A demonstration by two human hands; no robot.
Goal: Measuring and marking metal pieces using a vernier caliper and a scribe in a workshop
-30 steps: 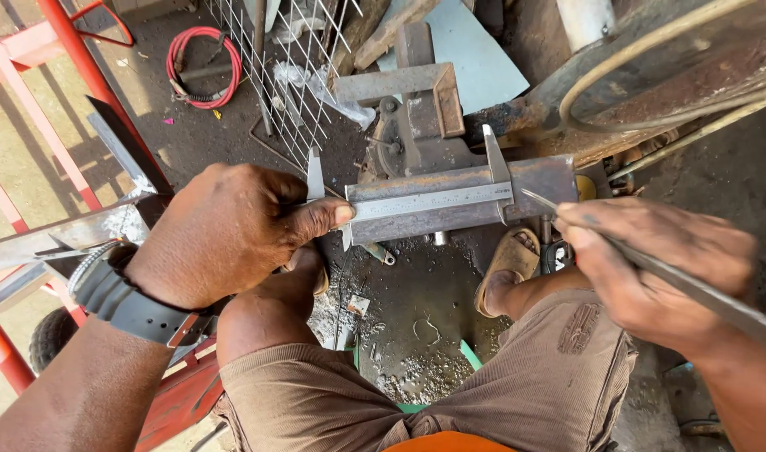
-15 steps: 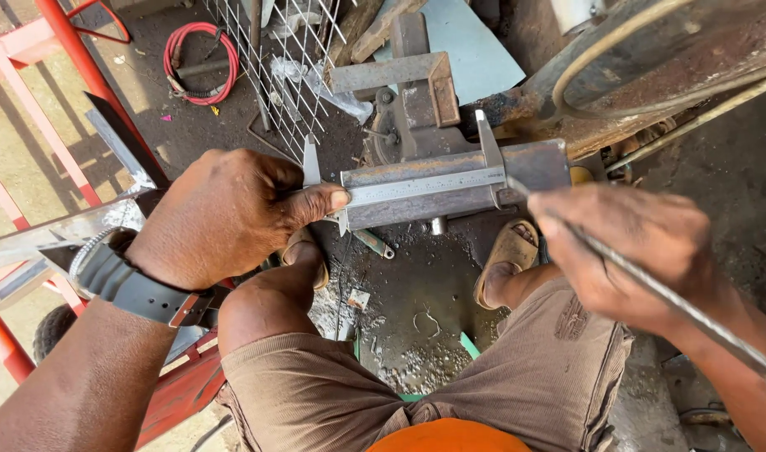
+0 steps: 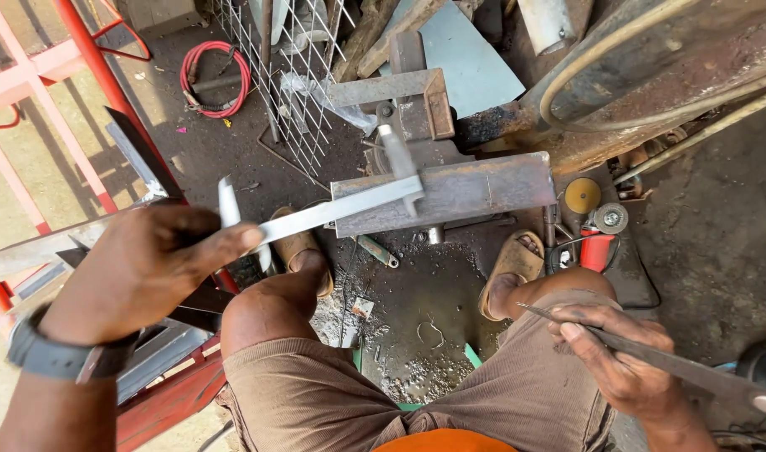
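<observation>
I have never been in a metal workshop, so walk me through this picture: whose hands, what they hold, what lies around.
The single view comes from a camera on the worker's head, looking down past bent knees. The left hand holds a steel sliding caliper whose far end reaches a rusty flat steel bar on a vise. The right hand grips a thin grey metal strip. On the dirty floor lie a red angle grinder, a coiled red hose and a wire mesh panel.
</observation>
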